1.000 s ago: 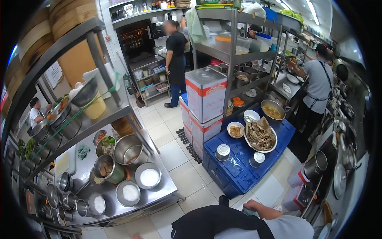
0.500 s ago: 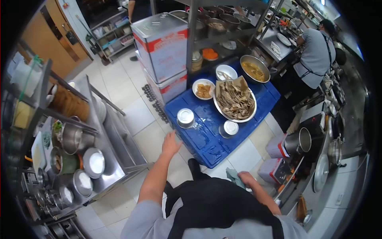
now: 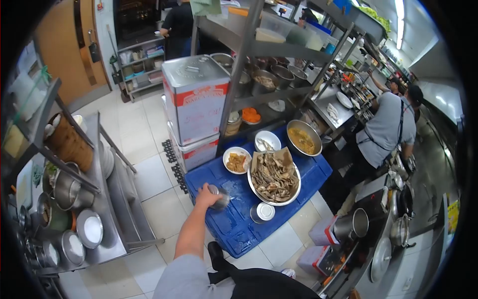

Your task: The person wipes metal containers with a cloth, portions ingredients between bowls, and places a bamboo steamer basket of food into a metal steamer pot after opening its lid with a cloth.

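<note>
My left hand [image 3: 205, 197] reaches over the near left part of a blue plastic lid-like surface [image 3: 239, 234]. Its fingers are closed around a metal can [image 3: 220, 198], which appears tilted. To the right of it, a second can [image 3: 263, 213] with a pale top stands apart from the hand. Behind them sit a large bowl of dried fish [image 3: 274, 177] lined with brown paper and a smaller white bowl of orange-brown food [image 3: 236, 160]. My right hand is out of the frame.
A metal bowl of yellowish soup [image 3: 304, 138] stands at the blue surface's far corner. Stacked red-and-white tins [image 3: 196, 102] rise at its left. A steel table with pots [image 3: 89, 226] is on the left. A co-worker [image 3: 388, 132] stands at the right-hand counter.
My left hand has moved forward from beside the blue surface and taken hold of the can. My right hand, with a greenish cloth, has left the view. The camera has tilted up.
</note>
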`<state>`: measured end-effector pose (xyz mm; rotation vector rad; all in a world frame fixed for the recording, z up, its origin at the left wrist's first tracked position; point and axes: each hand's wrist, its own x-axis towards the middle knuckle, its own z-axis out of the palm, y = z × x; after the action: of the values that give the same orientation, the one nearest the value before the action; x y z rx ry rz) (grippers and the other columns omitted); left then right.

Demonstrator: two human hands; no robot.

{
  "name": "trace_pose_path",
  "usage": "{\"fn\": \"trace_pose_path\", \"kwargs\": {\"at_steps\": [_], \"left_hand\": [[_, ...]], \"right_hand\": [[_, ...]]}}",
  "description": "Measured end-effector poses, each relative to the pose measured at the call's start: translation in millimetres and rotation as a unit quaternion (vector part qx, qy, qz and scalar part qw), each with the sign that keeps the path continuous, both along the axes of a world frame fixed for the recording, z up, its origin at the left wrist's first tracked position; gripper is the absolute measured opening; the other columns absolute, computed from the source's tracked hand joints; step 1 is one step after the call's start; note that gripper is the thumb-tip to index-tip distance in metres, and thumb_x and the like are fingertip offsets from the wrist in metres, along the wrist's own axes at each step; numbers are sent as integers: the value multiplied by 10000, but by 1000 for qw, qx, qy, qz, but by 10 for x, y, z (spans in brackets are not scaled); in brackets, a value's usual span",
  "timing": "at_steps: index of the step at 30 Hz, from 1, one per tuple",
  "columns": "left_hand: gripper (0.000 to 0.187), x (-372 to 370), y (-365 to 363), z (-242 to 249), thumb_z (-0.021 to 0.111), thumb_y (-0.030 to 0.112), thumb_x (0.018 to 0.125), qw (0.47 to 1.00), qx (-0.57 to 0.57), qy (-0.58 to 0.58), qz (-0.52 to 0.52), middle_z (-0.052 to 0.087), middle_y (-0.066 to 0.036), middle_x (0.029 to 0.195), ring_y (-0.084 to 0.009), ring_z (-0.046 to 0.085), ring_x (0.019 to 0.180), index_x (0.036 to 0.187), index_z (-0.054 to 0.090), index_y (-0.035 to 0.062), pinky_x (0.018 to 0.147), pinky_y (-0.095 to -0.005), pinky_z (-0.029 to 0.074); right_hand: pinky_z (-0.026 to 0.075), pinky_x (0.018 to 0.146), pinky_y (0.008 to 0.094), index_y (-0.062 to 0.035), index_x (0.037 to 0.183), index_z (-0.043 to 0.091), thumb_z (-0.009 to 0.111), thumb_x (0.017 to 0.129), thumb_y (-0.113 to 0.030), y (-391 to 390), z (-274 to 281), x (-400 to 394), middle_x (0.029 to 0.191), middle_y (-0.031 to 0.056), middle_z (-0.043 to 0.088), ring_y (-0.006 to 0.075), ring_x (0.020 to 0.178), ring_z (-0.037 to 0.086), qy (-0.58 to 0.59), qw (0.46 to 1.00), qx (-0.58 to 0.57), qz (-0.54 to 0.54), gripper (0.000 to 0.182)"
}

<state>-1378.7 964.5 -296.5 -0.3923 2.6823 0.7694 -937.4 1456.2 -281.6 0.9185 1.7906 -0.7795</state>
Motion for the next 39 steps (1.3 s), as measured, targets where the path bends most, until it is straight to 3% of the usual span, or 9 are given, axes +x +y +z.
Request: {"fn": "trace_pose_path", "kwargs": {"at_steps": [6, 14, 19, 21, 26, 29, 34, 36, 39], "left_hand": [[764, 1261, -855, 579, 420, 656, 861, 440, 873, -116, 176, 527, -219, 1362, -460, 561, 1134, 1417, 468, 134, 922, -606, 472], [779, 2055, -1269, 1665, 601, 527, 826, 630, 770, -16, 100, 490, -121, 1443, -318, 489, 1299, 1469, 405, 132, 1068, -491, 387], [731, 2282, -1519, 2519, 637, 386, 824, 727, 676, 96, -70, 500, -95, 1356, -215, 488, 1257, 1451, 385, 107, 1086, -377, 368], [717, 2559, -1632, 2715, 637, 392, 830, 740, 668, 71, -14, 514, -101, 1351, -221, 506, 1246, 1439, 395, 102, 1079, -383, 380], [718, 2976, -2001, 3251, 564, 500, 922, 743, 658, -65, 104, 471, -124, 1410, -237, 463, 1298, 1464, 347, 82, 1100, -400, 363], [889, 3038, -2372, 3258, 695, 500, 831, 821, 565, 78, -36, 428, -139, 1459, -260, 418, 1346, 1510, 285, 99, 1132, -401, 320], [1020, 3170, -2358, 3775, 800, 433, 721, 790, 564, 198, -136, 429, -113, 1436, -249, 422, 1332, 1536, 262, 139, 1112, -369, 319], [945, 3182, -2383, 3680, 778, 387, 760, 812, 556, 142, -109, 435, -115, 1468, -258, 444, 1344, 1523, 293, 112, 1119, -392, 346], [706, 3139, -2423, 3458, 657, 358, 902, 741, 669, -41, 36, 451, -76, 1410, -230, 449, 1304, 1488, 322, 156, 1082, -394, 371]], "right_hand": [[543, 828, 499, -28, 1086, 648, 469, 934, -233, -617, -159, -1215, 980, 187, 679, 346, 910, 674, 43, 963, -186, -191, 312], [497, 953, 452, -17, 1242, 565, 481, 950, -210, -3375, 2511, -2880, 1170, 150, 634, 294, 1072, 622, 232, 705, -636, -211, 360], [491, 941, 407, -73, 1314, 536, 476, 967, -179, -4635, 2311, -2540, 1195, 126, 622, 261, 1114, 601, 384, 783, -462, 163, 368], [501, 926, 379, -103, 1306, 552, 532, 940, -166, -4900, 2165, -2700, 1245, 108, 600, 248, 1141, 590, 671, 267, -251, 644, 371], [483, 989, 396, -126, 1319, 525, 565, 968, -282, -5317, 2317, -2732, 1362, 114, 514, 258, 1212, 555, 221, 564, -611, 510, 386], [435, 1039, 399, -129, 1374, 494, 572, 960, -260, -5505, 2845, -2560, 1365, 125, 509, 297, 1260, 506, 540, 320, -357, 691, 442], [425, 1029, 442, -114, 1361, 484, 600, 912, -227, -5682, 2923, -2270, 1312, 156, 525, 318, 1218, 519, 560, 427, -457, 543, 477], [399, 1069, 431, -120, 1375, 480, 591, 911, -228, -5677, 2792, -2369, 1366, 161, 493, 303, 1271, 490, 654, 143, -369, 645, 488], [390, 1092, 400, -125, 1405, 456, 562, 914, -208, -5614, 2646, -2452, 1409, 130, 475, 259, 1301, 477, 630, 140, -393, 655, 509]]}}
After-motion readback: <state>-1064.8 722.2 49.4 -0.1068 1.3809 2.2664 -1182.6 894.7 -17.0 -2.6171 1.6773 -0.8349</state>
